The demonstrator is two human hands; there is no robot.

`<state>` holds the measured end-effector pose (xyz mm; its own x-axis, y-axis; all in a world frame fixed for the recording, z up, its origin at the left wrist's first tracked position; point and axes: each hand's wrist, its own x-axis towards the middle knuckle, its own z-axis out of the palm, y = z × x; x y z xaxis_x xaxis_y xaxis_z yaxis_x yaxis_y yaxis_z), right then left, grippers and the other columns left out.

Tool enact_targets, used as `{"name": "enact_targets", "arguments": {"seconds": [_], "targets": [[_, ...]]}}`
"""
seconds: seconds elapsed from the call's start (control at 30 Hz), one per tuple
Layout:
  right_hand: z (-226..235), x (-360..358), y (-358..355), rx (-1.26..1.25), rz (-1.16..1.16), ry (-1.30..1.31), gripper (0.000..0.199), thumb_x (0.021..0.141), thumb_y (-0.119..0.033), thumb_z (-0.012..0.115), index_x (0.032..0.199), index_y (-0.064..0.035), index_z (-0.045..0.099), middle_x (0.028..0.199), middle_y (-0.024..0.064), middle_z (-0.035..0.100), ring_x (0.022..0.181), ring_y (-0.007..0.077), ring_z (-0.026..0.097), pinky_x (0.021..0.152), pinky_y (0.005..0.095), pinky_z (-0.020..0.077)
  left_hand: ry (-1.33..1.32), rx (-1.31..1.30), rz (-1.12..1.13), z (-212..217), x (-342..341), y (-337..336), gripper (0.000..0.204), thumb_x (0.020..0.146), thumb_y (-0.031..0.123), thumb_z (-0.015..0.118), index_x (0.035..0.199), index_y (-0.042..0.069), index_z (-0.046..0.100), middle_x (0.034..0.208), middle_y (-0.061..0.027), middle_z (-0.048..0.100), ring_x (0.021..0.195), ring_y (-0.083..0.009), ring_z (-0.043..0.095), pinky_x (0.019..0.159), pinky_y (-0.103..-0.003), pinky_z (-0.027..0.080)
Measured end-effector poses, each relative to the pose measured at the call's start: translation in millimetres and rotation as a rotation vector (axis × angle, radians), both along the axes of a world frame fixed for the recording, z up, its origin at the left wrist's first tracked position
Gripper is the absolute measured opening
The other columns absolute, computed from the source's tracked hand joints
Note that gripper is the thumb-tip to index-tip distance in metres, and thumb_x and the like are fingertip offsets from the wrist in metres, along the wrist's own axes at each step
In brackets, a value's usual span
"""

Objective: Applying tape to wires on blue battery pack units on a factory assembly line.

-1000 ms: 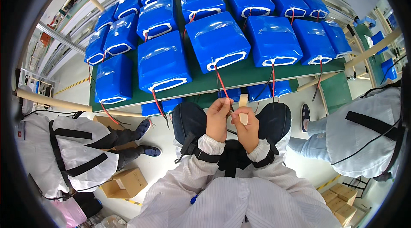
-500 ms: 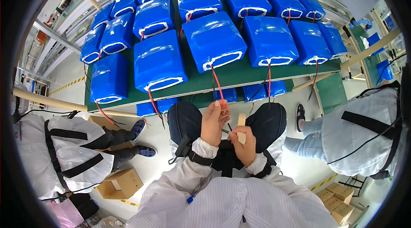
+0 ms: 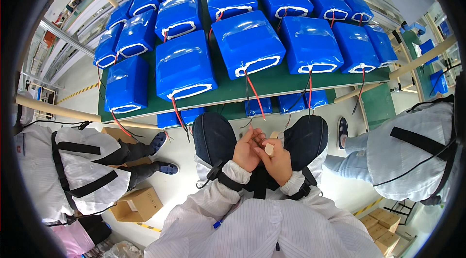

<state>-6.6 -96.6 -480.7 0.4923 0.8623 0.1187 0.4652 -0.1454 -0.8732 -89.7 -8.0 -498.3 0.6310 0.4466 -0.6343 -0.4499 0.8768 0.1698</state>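
My left hand (image 3: 247,152) is in front of my lap, its fingers curled together at the tips. A thin dark strand shows at those fingertips, too small to make out. Touching it, my right hand (image 3: 276,162) is closed around a cream-coloured block-like piece (image 3: 269,149). Just beyond my hands, a red wire (image 3: 256,97) hangs freely with a pale tip. It comes from the white-edged front of a blue-wrapped battery pack (image 3: 248,40) on the green table (image 3: 228,94). A black wire hangs beside it.
Rows of similar blue packs (image 3: 184,66) fill the tabletop, with wires hanging over the near edge. More packs (image 3: 291,103) sit on a lower shelf. A person (image 3: 82,161) is on my left, another (image 3: 407,146) on my right. An open cardboard box (image 3: 138,204) lies at lower left.
My left hand has let go of the red wire and drawn down toward my right hand, so both now touch. The red wire hangs free. The cream piece stays in my right hand.
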Motion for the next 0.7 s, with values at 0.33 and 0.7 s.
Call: {"name": "enact_targets", "arguments": {"seconds": [0.33, 0.7], "targets": [[3.2, 1.9, 2.9, 0.064, -0.016, 0.177, 0.026, 0.087, -0.020, 0.064, 0.105, -0.0049, 0.053, 0.073, 0.0131, 0.062, 0.063, 0.0297, 0.064, 0.056, 0.0335, 0.0486, 0.094, 0.033, 0.022, 5.8, -3.2, 5.7, 0.019, 0.096, 0.024, 0.051, 0.091, 0.006, 0.056, 0.061, 0.0018, 0.040, 0.055, -0.0120, 0.039, 0.057, -0.025, 0.040], [2.6, 22.7, 6.9, 0.029, -0.088, 0.238, 0.025, 0.096, -0.016, 0.050, 0.112, -0.0005, 0.062, 0.071, 0.0046, 0.054, 0.062, 0.0097, 0.046, 0.058, 0.0244, 0.0398, 1.086, 2.085, 0.064, 53.7, 18.2, 40.4, 0.025, 0.073, -0.002, 0.062, 0.095, 0.007, 0.067, 0.094, -0.0099, 0.059, 0.078, -0.0225, 0.060, 0.062, -0.029, 0.047]]}}
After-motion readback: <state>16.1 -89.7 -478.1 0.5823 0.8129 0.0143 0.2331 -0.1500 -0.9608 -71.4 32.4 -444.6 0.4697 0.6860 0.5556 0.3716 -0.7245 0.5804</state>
